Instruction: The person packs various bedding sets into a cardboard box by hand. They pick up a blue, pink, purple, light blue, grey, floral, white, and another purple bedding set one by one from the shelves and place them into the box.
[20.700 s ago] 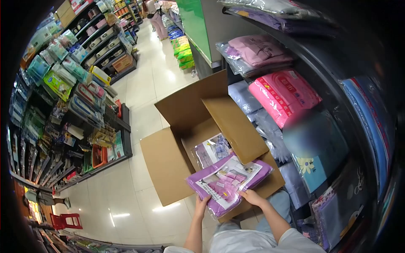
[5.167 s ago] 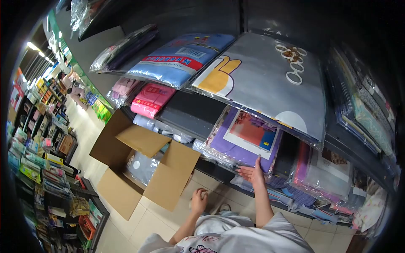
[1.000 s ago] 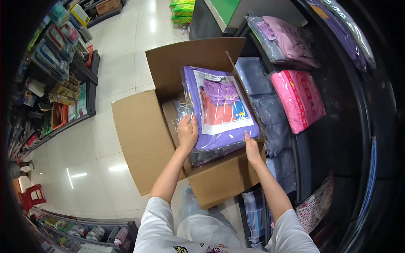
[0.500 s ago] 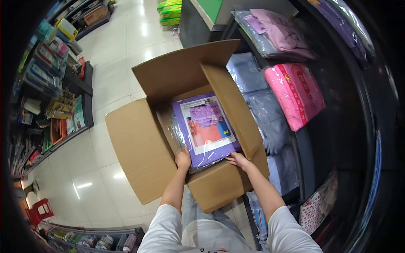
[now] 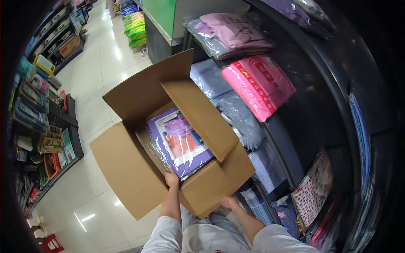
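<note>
An open cardboard box is in front of me with its flaps spread outward. Inside lies a purple package in clear plastic, tilted, with a printed picture sheet on top. My left hand reaches over the box's near left corner, its fingers closed at the package's near corner. At the lower edge of the near flap is my right hand, outside the box, with curled fingers right at the cardboard; the fingertips are partly hidden.
To the right, a dark shelf carries blue bagged garments, a bright pink package and a folded pink bagged garment. A shelf of goods stands left, beyond the tiled floor.
My right hand has left the package and moved down to the outer edge of the near flap. The box has shifted left in view, and the package sits partly behind the right flap.
</note>
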{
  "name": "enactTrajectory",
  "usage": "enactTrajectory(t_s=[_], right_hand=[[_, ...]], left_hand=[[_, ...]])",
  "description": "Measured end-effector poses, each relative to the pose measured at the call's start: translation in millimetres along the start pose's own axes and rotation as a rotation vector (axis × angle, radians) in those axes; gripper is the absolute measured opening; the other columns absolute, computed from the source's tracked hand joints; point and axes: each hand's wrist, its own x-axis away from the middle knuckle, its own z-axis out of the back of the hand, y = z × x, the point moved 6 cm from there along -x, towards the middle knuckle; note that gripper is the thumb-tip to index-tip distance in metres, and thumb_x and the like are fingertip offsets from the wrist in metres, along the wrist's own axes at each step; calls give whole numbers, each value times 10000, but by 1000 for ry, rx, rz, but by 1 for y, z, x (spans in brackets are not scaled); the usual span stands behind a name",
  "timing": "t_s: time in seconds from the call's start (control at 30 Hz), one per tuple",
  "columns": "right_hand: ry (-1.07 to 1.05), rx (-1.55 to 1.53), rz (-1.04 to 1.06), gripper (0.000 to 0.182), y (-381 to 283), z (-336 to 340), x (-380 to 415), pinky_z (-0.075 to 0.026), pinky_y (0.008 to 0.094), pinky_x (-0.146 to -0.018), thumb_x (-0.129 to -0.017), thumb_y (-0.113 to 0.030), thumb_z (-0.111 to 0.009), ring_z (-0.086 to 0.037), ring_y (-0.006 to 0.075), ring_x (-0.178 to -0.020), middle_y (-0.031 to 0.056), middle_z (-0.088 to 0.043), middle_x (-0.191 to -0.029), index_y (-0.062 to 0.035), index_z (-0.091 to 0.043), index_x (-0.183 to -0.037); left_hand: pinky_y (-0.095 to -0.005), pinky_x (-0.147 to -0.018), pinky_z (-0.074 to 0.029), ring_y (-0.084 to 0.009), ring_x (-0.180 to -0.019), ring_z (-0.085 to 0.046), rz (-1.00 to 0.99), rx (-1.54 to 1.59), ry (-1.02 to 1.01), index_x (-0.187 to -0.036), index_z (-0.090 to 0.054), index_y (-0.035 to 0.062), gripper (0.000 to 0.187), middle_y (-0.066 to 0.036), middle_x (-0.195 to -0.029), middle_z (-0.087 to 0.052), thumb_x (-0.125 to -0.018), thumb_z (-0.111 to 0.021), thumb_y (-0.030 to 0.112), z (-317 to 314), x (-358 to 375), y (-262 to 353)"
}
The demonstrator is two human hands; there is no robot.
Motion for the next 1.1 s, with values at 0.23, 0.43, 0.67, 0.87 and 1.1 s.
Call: enactTrajectory(t_s=[0.23,0.43,0.67,0.87,1.1], right_hand=[[-238,670,33,301,91,34,7,-462,307,-595,-809,-302,-440,-578,178,-668,84,-605,-797,-42,-588,-845],[-118,635,340,276,25,38,-1,-450,280,-638,-834,-226,-420,-566,175,-709,97,-595,-786,11,-561,-857],[-119,441,654,291,-37,53,49,-434,260,-721,-844,-214,-425,-557,160,-811,88,-583,-899,29,-522,-970],[-87,168,802,277,-19,143,149,-404,245,-793,-827,-170,-492,-527,135,-894,73,-569,-961,1,-492,-1045],[-141,-719,817,698,0,261,208,-430,336,-754,-782,-614,-226,-536,229,-836,130,-518,-987,-24,-437,-1090]], left_hand=[[-430,-776,-394,-380,-891,-516,-143,-167,-175,-1044,-384,-24,462,-256,-954,-527,-843,-315,387,-7,25,14],[-413,-835,-364,-392,-964,-471,-257,-240,-301,-1172,-302,-27,544,-262,-1033,-491,-831,-329,396,-24,28,1],[-397,-891,-311,-345,-1051,-398,-734,-70,-23,-1159,-337,-8,429,-239,-1062,-458,-806,-451,207,54,147,24],[-401,-957,-213,-342,-1158,-253,-897,-180,158,-1154,-327,-37,444,-214,-1208,-321,-788,-475,165,67,241,-82],[-425,-910,-278,-345,-1135,-287,-404,-867,-114,-1100,-410,-11,452,-190,-1169,-368,-723,-532,207,99,268,-266]])
